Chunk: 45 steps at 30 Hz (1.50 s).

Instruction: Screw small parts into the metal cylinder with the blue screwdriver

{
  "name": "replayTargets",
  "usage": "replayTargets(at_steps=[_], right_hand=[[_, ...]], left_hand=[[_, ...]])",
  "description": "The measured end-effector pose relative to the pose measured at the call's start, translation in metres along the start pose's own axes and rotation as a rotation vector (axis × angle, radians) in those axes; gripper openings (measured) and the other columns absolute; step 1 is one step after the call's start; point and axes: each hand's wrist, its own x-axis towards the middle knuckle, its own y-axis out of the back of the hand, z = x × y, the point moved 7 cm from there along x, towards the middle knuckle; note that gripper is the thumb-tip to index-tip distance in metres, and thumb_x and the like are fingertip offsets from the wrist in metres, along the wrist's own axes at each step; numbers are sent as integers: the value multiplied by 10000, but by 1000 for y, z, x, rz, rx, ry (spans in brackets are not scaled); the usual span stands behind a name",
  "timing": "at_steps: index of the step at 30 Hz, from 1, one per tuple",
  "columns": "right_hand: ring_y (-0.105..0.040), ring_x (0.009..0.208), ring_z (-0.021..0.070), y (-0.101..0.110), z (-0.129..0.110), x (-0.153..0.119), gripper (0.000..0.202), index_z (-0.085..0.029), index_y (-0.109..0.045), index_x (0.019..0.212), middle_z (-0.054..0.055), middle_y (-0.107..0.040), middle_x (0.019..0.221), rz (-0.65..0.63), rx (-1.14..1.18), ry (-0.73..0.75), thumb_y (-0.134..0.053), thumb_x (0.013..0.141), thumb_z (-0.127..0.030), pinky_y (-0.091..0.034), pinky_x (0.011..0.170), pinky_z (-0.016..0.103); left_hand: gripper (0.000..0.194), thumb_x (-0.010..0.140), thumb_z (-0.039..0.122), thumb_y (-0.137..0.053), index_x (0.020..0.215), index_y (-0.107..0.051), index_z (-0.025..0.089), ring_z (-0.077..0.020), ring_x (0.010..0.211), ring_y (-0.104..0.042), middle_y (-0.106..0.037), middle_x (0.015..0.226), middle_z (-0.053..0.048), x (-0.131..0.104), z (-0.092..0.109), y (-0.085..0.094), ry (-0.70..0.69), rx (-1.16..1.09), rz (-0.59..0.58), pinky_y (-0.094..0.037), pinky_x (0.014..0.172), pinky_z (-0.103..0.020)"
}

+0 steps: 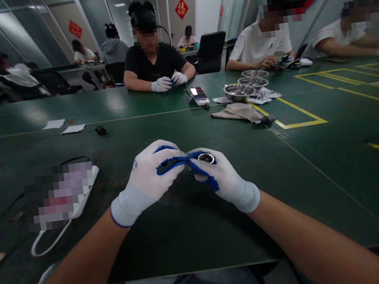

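Observation:
Both my hands wear white gloves with blue palms and meet above the green table (187,234). My right hand (224,177) is wrapped round a small round metal part (206,159), whose silver ring-shaped rim and dark inside face up; its lower portion is mostly covered by the fingers. Thumb and fingertips of my left hand (153,171) are pinched together against the right fingertips, just left of the metal part. Whatever lies between the left fingertips is too small or hidden to make out.
A white device with a looped cord (87,191) lies at left. Beyond my hands are a small black object (100,130), a beige cloth (237,112), metal bowls (239,92) and a phone-like device (199,94). Across the table a person in black (154,61) works with gloved hands.

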Motion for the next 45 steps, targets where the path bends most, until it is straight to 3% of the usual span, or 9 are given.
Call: replayTargets(at_steps=[7,13,19,23,29,33,36,39,45], right_hand=[[-460,550,84,0,12,4,358,-191,-706,871,-40,-581,688,-15,171,-71,-861,746,-488,-369,507,245],[-404,511,61,-4,9,3,381,-188,-672,804,-75,-523,622,8,227,-125,-916,673,-450,-325,489,230],[-410,504,63,-2,6,3,408,-188,-672,773,-78,-521,597,56,238,-149,-925,634,-477,-321,484,230],[-444,513,71,-2,7,4,407,-195,-678,772,-76,-541,601,74,248,-192,-933,590,-455,-349,492,228],[-529,553,100,29,8,7,375,-195,-683,799,-41,-615,653,305,182,-250,-894,557,-390,-393,503,233],[-510,542,97,51,1,11,351,-212,-654,821,-56,-585,646,465,199,-123,-850,582,-379,-356,479,228],[-492,530,93,59,0,12,365,-211,-651,828,-62,-563,632,550,182,-72,-839,572,-391,-331,468,227],[-472,516,91,61,-3,12,373,-214,-639,822,-63,-553,629,580,130,1,-841,591,-426,-320,464,233],[-482,535,111,69,-3,9,366,-208,-659,805,-35,-577,641,619,-34,75,-834,671,-500,-344,476,255]], left_hand=[[156,893,252,-693,1002,-786,190,-212,942,-718,-732,1062,-60,0,1,-2,12,-40,1,-611,886,-376],[149,865,242,-716,992,-774,192,-229,960,-730,-752,1049,-51,1,-8,-7,136,-167,-17,-608,913,-395],[433,836,278,-762,1259,-703,204,-243,1036,-725,-760,1143,-56,-1,-10,-3,205,-217,27,-590,974,-408],[373,847,312,-740,1205,-726,206,-254,1035,-725,-761,1135,-60,0,-14,-7,234,-194,-40,-592,974,-428],[382,930,321,-567,1254,-705,172,-285,1225,-663,-714,1294,-113,-1,-67,-20,344,46,-23,-497,1124,-497],[557,968,350,-477,1495,-526,178,-278,1470,-473,-525,1576,-116,1,-106,-55,346,153,-244,-341,1250,-482],[583,1002,337,-396,1570,-433,208,-240,1523,-400,-451,1639,-77,22,-125,-82,353,253,-386,-272,1281,-410],[618,1022,311,-328,1617,-327,144,-227,1546,-355,-364,1682,-118,68,-143,-106,381,326,-449,-273,1271,-359],[584,1025,347,-382,1583,-407,177,-321,1552,-329,-359,1676,-148,155,-151,-163,244,364,-584,-241,1263,-536]])
